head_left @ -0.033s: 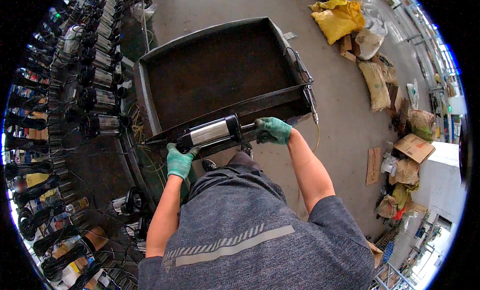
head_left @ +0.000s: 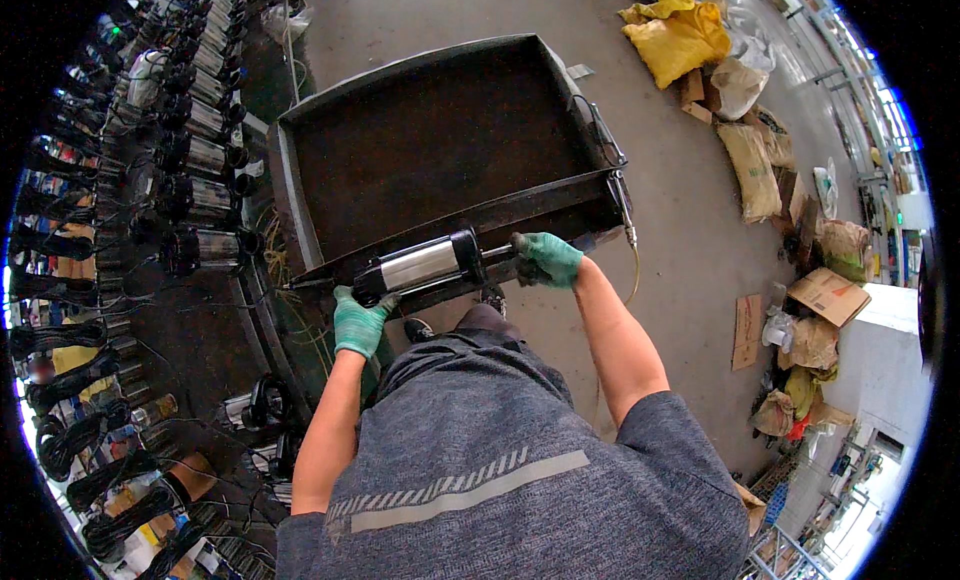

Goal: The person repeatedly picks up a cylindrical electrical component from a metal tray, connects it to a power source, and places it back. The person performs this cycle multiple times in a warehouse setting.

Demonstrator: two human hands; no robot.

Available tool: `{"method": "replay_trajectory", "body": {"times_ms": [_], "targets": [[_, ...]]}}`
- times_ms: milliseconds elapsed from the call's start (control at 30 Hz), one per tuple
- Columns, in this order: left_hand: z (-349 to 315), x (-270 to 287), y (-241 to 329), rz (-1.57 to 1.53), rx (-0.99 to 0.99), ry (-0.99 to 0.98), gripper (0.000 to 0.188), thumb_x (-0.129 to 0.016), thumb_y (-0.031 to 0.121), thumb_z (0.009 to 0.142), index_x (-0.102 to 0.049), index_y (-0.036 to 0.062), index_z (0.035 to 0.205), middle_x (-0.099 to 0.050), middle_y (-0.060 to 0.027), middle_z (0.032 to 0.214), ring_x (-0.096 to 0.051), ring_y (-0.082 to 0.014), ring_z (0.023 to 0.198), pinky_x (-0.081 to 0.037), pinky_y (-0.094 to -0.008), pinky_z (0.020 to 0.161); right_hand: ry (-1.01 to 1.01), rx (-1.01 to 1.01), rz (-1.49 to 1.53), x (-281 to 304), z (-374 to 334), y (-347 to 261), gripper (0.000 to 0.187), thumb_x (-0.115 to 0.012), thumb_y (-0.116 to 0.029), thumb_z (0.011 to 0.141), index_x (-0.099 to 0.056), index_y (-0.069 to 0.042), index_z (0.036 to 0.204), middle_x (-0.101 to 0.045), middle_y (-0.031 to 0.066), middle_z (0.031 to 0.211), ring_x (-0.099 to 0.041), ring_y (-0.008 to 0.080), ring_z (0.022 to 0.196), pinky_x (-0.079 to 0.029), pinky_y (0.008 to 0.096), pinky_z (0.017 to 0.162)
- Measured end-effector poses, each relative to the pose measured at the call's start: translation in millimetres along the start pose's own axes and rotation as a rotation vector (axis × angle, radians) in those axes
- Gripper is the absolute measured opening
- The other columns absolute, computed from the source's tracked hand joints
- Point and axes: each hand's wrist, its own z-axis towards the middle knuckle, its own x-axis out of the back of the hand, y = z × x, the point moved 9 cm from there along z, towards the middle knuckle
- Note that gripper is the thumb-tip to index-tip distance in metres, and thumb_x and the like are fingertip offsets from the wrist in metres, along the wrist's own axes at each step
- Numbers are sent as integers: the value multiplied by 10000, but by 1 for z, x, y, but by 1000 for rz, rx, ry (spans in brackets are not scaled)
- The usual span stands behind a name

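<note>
In front of me lies a motor, a silver cylinder with black end caps, tilted slightly up toward the right over the near edge of a dark metal trough. My left hand, in a green glove, is closed on its left black end from below. From the right end sticks out a thin metal shaft. My right hand, gloved the same, has its fingers curled round the shaft's outer end. Its fingertips look dark and stained, and whether they hold anything more is hidden.
Rows of similar silver-and-black motors with coiled black cables fill the left side. A hose fitting hangs at the trough's right corner. Yellow sacks, a pale sack and cardboard lie along the right.
My right hand has shifted very slightly to the right along the shaft. The left hand and the motor stay where they were.
</note>
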Motion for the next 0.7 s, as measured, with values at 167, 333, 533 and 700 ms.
{"method": "replay_trajectory", "body": {"times_ms": [167,333,533,700], "targets": [[4,-4,-11,32,21,-3,765,-924,330,740,-497,-48,1249,-721,-194,1112,-697,-318,990,-545,-402,882,209,11,-192,13,17,-3,556,-554,-560,1018,-679,-29,910,-581,50,660,-513,170,497,-426,329,480],[2,-4,-17,-86,33,-4,764,-927,331,735,-499,-48,1241,-722,-200,1108,-701,-325,977,-544,-403,884,297,55,-238,5,16,-13,584,-541,-569,1021,-690,-36,835,-536,29,658,-494,141,572,-414,340,521],[4,-2,-14,-10,2,27,741,-938,355,708,-528,-40,1183,-721,-219,1053,-707,-343,960,-553,-426,853,255,27,103,-26,0,-25,386,-514,-471,1053,-699,-138,1001,-581,-17,693,-484,114,523,-346,269,457],[5,-4,-15,-56,14,-2,756,-925,387,716,-524,-44,1190,-718,-229,1071,-705,-372,1001,-550,-428,862,193,-35,206,-29,-2,-23,293,-536,-435,1043,-696,-192,1076,-590,-54,733,-476,78,551,-311,237,455]]}}
